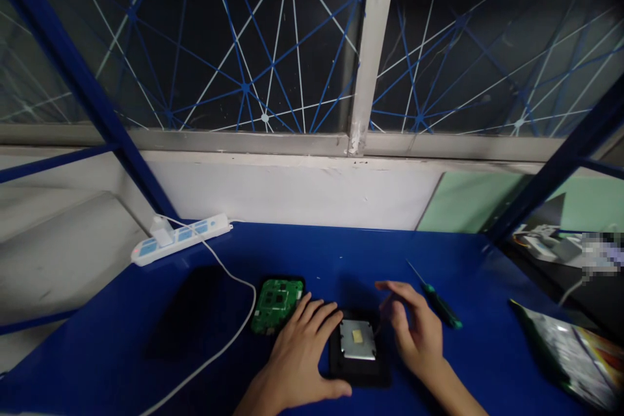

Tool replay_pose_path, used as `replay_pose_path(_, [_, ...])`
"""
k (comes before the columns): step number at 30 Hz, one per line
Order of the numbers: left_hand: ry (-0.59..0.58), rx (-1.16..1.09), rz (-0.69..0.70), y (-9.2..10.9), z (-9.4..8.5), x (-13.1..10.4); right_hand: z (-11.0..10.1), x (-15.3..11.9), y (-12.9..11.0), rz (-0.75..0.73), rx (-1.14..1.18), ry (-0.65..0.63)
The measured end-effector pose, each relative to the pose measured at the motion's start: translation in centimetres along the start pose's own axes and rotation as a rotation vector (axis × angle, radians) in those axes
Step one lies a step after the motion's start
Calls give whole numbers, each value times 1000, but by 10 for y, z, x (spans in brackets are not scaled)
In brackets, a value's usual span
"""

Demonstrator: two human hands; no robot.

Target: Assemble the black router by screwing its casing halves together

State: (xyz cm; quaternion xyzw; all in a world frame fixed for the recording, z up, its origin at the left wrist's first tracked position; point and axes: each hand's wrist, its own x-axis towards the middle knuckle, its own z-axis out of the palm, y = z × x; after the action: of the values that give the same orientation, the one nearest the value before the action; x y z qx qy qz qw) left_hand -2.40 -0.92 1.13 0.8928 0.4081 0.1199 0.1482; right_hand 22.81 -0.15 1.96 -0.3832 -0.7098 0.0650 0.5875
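My left hand (305, 357) lies with fingers spread along the left side of a black square housing (361, 374), its thumb at the lower edge. A silver metal plate (357, 351) with a small yellowish pad (357, 336) sits in that housing. To the right of it, my right hand (416, 331) is raised with bent fingers, index and thumb apart, and no object shows between them. Beyond my left fingertips is a green circuit board (275, 302) in a dark casing. A screwdriver with a green handle (442, 307) lies beside my right hand.
A white power strip (182, 239) with a plugged-in adapter stands at the back left. Its white cable (234, 338) curves across the blue table (121, 338). At the right edge lies a shiny packet (575, 351). Blue frame posts (82, 71) flank the window.
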Motion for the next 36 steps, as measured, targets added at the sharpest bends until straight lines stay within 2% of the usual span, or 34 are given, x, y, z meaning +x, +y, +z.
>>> replay_pose_path(6, [2, 1, -5, 1, 0, 1, 8, 15, 6, 2, -3, 2])
replay_pose_path(14, [2, 16, 13, -2, 4, 1, 10, 1, 4, -6, 23, -18])
replay_pose_path(36, [53, 37, 39, -2, 6, 0, 14, -1, 2, -60, -27, -4])
